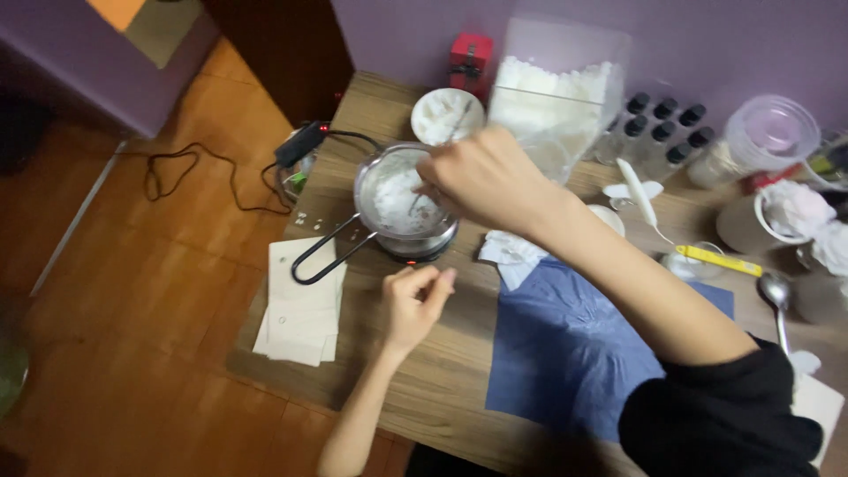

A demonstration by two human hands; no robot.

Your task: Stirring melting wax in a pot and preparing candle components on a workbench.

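Observation:
A small metal pot (375,173) with a long wire handle sits on a dark round hot plate (415,247) at the left of the wooden table (442,389). White flakes (395,196) fill the pot. My right hand (484,177) reaches over the pot's right side, fingers pinched on a thin utensil (422,201) that dips into the flakes. My left hand (415,300) rests on the table just in front of the hot plate, fingers loosely curled, holding nothing.
A white bowl (447,115) and a tall clear tub of white flakes (556,97) stand behind the pot. Small dark-capped bottles (658,128), a clear lidded jar (773,132), a spoon (777,296), a blue sheet (565,344), white papers (300,314) and a power cable (203,172) lie around.

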